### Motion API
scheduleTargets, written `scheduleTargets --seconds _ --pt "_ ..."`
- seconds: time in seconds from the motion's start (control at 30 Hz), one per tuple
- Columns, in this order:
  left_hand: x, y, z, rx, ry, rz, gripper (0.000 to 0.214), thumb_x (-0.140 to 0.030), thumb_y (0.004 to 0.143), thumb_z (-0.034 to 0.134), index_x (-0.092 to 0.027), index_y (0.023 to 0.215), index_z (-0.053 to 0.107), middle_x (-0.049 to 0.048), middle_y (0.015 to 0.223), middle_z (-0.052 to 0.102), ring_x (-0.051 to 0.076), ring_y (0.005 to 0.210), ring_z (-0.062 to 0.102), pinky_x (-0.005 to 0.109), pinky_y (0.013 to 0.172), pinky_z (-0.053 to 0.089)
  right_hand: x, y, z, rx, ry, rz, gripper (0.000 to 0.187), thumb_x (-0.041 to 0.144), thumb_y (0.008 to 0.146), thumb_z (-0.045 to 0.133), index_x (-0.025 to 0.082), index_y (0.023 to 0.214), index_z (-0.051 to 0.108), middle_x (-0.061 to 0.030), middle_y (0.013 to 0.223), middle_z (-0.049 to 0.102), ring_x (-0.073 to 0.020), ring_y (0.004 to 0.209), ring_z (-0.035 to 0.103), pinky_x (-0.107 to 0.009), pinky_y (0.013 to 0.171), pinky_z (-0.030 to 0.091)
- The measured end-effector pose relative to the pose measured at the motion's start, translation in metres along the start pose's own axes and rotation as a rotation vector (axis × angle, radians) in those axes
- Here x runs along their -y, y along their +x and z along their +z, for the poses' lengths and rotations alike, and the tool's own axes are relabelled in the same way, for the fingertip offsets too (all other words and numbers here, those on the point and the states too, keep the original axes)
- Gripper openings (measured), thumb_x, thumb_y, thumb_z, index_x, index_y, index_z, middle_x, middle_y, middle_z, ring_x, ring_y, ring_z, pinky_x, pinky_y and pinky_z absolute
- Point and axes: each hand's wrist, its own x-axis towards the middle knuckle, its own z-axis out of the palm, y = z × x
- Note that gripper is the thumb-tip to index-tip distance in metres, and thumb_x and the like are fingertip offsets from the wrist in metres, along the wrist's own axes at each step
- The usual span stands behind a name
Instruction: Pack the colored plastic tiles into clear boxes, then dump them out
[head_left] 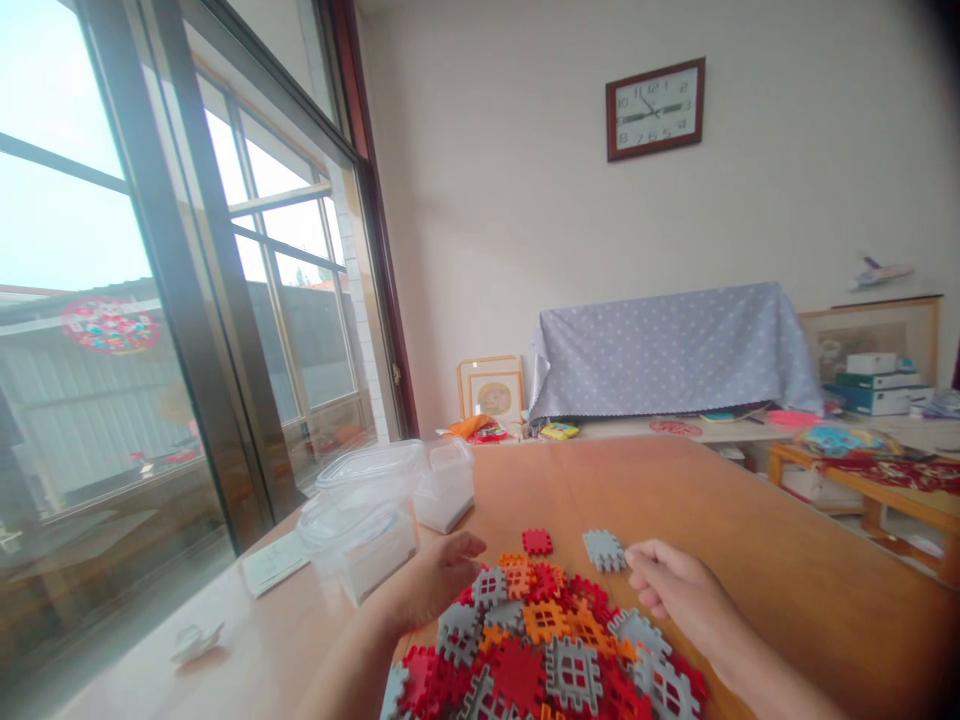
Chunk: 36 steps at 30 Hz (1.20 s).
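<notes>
A heap of red, grey and orange interlocking waffle tiles (547, 645) lies on the wooden table (750, 540) in front of me. My left hand (435, 580) rests at the heap's left edge, fingers curled toward the tiles. My right hand (675, 590) is at the heap's right side, fingers bent, its fingertips just beside a single grey tile (604, 549) that lies flat on the table. A lone red tile (537, 541) sits a little to the left of the grey one. Whether either hand grips a tile is hidden.
Clear plastic containers (375, 510) with lids stand at the table's left, next to a small card (271, 565). A large window (150, 300) fills the left side. Behind the table are a covered piece of furniture (667, 345), picture frames, stacked boxes and a wall clock (655, 108).
</notes>
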Motion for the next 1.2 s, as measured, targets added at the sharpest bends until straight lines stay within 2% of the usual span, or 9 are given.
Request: scheduleTargets --seconds 0.13,0.3,0.43,0.57,0.67,0.83,1.0,1.2 --pt "0.013 -0.003 -0.003 -0.02 0.012 -0.005 0.045 -0.028 0.084 0.059 -0.018 0.127 0.065 0.0096 0.128 0.07 0.026 0.115 0.064 0.034 0.096 0.05 0.007 -0.006 0.002 0.06 -0.044 -0.024 0.04 0.061 0.076 0.066 0.023 0.088 0.07 -0.0029 0.074 0.069 -0.0184 0.064 0.061 -0.029 0.059 0.046" --pt "0.021 -0.003 -0.007 -0.023 0.073 0.043 0.041 -0.027 0.083 0.06 -0.019 0.123 0.067 0.0079 0.128 0.07 0.025 0.115 0.064 0.033 0.098 0.049 0.015 -0.016 0.006 0.214 -0.159 -0.208 0.042 0.06 0.082 0.067 0.024 0.103 0.072 -0.0042 0.09 0.074 -0.024 0.088 0.066 -0.031 0.078 0.051" --pt "0.011 -0.009 -0.006 0.048 0.161 0.139 0.039 -0.023 0.081 0.061 -0.022 0.118 0.069 0.0044 0.124 0.071 0.024 0.113 0.064 0.032 0.1 0.047 0.018 -0.026 0.013 0.282 -0.195 -0.264 0.041 0.058 0.084 0.066 0.025 0.109 0.072 -0.0051 0.098 0.075 -0.0257 0.095 0.066 -0.033 0.087 0.051" --pt "-0.006 -0.017 -0.001 0.116 0.214 0.206 0.044 -0.026 0.08 0.065 -0.025 0.123 0.068 0.005 0.125 0.069 0.025 0.113 0.063 0.034 0.1 0.047 0.025 -0.037 0.017 0.4 -0.361 -0.334 0.044 0.054 0.086 0.066 0.025 0.119 0.07 -0.0065 0.113 0.072 -0.0274 0.108 0.064 -0.037 0.096 0.049" --pt "-0.019 -0.024 0.0 0.215 0.23 0.257 0.047 -0.031 0.077 0.071 -0.027 0.124 0.067 0.0051 0.122 0.068 0.025 0.108 0.064 0.036 0.098 0.048 0.031 -0.047 0.02 0.482 -0.484 -0.411 0.054 0.051 0.083 0.072 0.027 0.13 0.065 -0.0077 0.132 0.065 -0.0296 0.123 0.057 -0.042 0.108 0.043" --pt "-0.034 -0.032 0.0 0.304 0.331 0.291 0.066 -0.046 0.062 0.086 -0.031 0.123 0.067 0.0049 0.124 0.066 0.032 0.115 0.058 0.042 0.101 0.046 0.037 -0.061 0.029 0.61 -0.619 -0.445 0.069 0.042 0.072 0.081 0.031 0.137 0.06 -0.0076 0.142 0.057 -0.0314 0.13 0.051 -0.043 0.112 0.041" --pt "-0.043 -0.033 0.007 0.362 0.414 0.303 0.064 -0.045 0.06 0.086 -0.028 0.118 0.068 0.0046 0.118 0.067 0.031 0.109 0.061 0.039 0.095 0.047 0.037 -0.063 0.039 0.564 -0.664 -0.427 0.059 0.029 0.071 0.076 0.031 0.13 0.065 -0.0067 0.132 0.062 -0.0285 0.123 0.056 -0.04 0.108 0.044" --pt "-0.038 -0.028 0.015 0.303 0.357 0.369 0.036 -0.03 0.066 0.08 -0.026 0.1 0.071 0.0018 0.103 0.072 0.026 0.098 0.062 0.032 0.085 0.046 0.036 -0.064 0.043 0.491 -0.652 -0.428 0.054 0.027 0.075 0.071 0.032 0.129 0.066 -0.006 0.133 0.062 -0.0261 0.123 0.058 -0.039 0.11 0.044"
